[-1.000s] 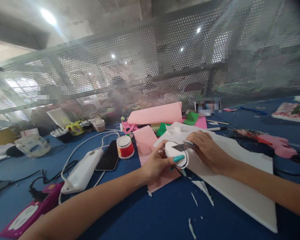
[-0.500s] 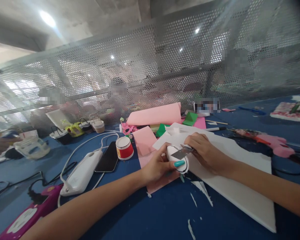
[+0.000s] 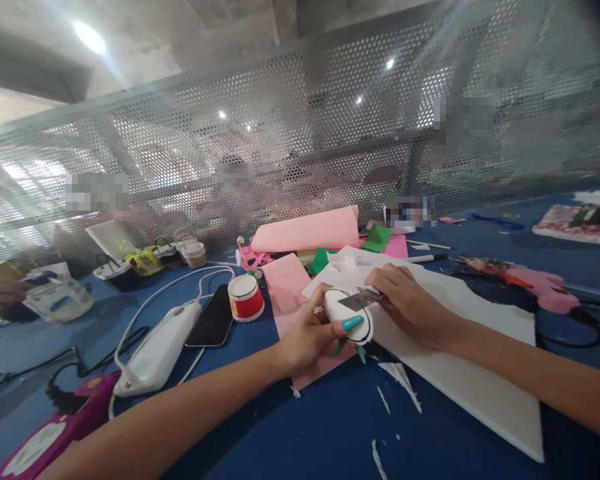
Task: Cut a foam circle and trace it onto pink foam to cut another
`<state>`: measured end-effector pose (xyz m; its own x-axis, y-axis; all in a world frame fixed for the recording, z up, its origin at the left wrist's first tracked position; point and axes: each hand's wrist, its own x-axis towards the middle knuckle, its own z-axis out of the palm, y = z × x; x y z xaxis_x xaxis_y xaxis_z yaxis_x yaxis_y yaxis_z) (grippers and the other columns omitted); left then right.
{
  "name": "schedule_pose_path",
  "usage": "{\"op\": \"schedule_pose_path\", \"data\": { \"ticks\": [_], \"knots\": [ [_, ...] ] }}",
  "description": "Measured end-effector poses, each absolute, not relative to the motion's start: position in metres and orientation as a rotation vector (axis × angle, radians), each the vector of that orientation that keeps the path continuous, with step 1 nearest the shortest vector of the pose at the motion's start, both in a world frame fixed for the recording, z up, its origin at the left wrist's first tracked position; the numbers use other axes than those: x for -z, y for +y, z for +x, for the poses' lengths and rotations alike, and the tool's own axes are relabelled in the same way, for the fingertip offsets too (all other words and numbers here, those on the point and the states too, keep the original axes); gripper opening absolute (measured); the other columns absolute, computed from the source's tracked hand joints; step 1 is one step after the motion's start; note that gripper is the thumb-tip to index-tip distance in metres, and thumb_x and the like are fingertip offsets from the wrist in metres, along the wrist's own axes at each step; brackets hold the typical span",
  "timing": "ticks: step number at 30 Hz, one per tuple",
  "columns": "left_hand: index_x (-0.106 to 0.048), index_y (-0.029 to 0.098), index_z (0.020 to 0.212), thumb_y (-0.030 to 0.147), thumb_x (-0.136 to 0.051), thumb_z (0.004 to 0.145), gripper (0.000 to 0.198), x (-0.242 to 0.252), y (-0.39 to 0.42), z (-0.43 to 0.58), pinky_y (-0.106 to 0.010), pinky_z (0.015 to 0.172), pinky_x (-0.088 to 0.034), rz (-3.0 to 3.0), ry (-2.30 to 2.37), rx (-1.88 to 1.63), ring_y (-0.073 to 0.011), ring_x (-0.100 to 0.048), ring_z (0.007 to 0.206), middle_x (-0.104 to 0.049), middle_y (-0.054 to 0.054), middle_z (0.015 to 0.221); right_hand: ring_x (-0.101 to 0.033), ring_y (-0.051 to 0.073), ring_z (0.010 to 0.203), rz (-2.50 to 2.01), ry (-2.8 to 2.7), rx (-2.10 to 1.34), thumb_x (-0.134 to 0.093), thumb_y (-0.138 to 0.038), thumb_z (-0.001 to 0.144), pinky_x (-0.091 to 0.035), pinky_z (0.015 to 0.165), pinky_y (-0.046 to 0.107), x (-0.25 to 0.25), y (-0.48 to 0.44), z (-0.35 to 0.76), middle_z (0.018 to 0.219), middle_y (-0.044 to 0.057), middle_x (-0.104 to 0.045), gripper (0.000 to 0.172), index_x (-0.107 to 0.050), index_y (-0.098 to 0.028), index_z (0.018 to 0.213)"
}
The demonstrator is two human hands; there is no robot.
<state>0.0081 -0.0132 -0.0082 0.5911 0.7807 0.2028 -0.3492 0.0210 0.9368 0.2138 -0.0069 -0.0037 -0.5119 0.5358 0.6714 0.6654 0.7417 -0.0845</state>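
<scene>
- Two hands are seen at work, each with its fingers drawn in around an item.
- One white disc (image 3: 335,313), marked with a black line, is gripped by the left hand (image 3: 313,330); the thumb is pressed on its face and the fingers are curled behind it.
- One blade (image 3: 354,302) is pinched in the bent fingers of the right hand (image 3: 400,297) and is extended across the upper part of the disc; the depth of contact cannot be told.
- The disc is held between the hands, raised above the blue surface (image 3: 280,447), beside one large white board (image 3: 480,367).
- Pink paper (image 3: 286,277) is laid partly beneath the left hand.
- At least three white scraps (image 3: 404,387) are scattered in front of the disc.
- To the left, one red-and-white cup (image 3: 247,307), one phone (image 3: 210,325) and one white power strip (image 3: 157,353) are placed in a row.
- To the right, one pink glue gun (image 3: 537,285) is laid near one pen (image 3: 429,259).
</scene>
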Motion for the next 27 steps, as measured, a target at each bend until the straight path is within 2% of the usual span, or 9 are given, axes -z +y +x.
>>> {"op": "schedule_pose_path", "data": {
  "ticks": [5, 10, 13, 18, 24, 27],
  "knots": [
    [-0.043, 0.021, 0.096, 0.031, -0.077, 0.068, 0.044, 0.01, -0.0133, 0.0089, -0.016, 0.042, -0.037, 1.251, 0.444, -0.854, -0.0081, -0.055, 0.051, -0.058, 0.004, 0.068, -0.043, 0.023, 0.084, -0.912, -2.246, 0.246, -0.039, -0.01, 0.09, -0.032, 0.075, 0.037, 0.0054, -0.0055, 0.2143, 0.088, 0.006, -0.057, 0.012, -0.043, -0.022, 0.089],
    [-0.043, 0.022, 0.096, 0.028, -0.078, 0.068, 0.046, 0.0061, -0.0164, 0.0096, -0.016, 0.046, -0.045, 1.157, 0.5, -0.8, -0.0072, -0.056, 0.054, -0.057, 0.005, 0.071, -0.043, 0.023, 0.084, -0.911, -2.257, 0.269, -0.04, -0.01, 0.09, -0.031, 0.075, 0.036, 0.0061, -0.0064, 0.2136, 0.088, 0.006, -0.058, 0.012, -0.045, -0.021, 0.089],
    [-0.042, 0.021, 0.093, 0.026, -0.076, 0.069, 0.041, 0.0058, -0.0162, 0.0111, -0.015, 0.043, -0.043, 1.189, 0.522, -0.756, -0.005, -0.053, 0.048, -0.055, 0.006, 0.068, -0.043, 0.023, 0.082, -0.916, -2.271, 0.263, -0.038, -0.012, 0.091, -0.03, 0.074, 0.036, 0.0033, -0.0097, 0.211, 0.087, 0.006, -0.058, 0.012, -0.046, -0.02, 0.087],
    [-0.044, 0.019, 0.087, 0.022, -0.08, 0.062, 0.044, 0.0096, -0.0168, 0.015, -0.015, 0.045, -0.044, 1.226, 0.475, -0.747, -0.0044, -0.052, 0.047, -0.055, 0.007, 0.066, -0.042, 0.022, 0.077, -0.932, -2.297, 0.246, -0.037, -0.016, 0.092, -0.029, 0.07, 0.035, 0.0009, -0.0136, 0.2067, 0.08, 0.005, -0.056, 0.016, -0.047, -0.02, 0.08],
    [-0.05, 0.02, 0.101, 0.028, -0.079, 0.066, 0.046, 0.0126, -0.0144, 0.0108, -0.017, 0.042, -0.041, 1.157, 0.45, -0.865, -0.0092, -0.057, 0.049, -0.061, 0.003, 0.068, -0.044, 0.024, 0.084, -0.974, -2.166, 0.3, -0.036, -0.019, 0.094, -0.032, 0.075, 0.037, 0.005, -0.0086, 0.2118, 0.091, 0.008, -0.058, 0.011, -0.047, -0.02, 0.091],
    [-0.054, 0.019, 0.103, 0.027, -0.08, 0.065, 0.047, 0.0102, -0.0151, 0.0112, -0.02, 0.051, -0.048, 1.143, 0.417, -0.89, -0.01, -0.06, 0.056, -0.063, 0.0, 0.073, -0.044, 0.024, 0.084, -0.998, -2.153, 0.329, -0.036, -0.023, 0.095, -0.033, 0.074, 0.037, 0.0053, -0.0082, 0.2123, 0.089, 0.008, -0.057, 0.011, -0.045, -0.021, 0.091]
  ]
}}
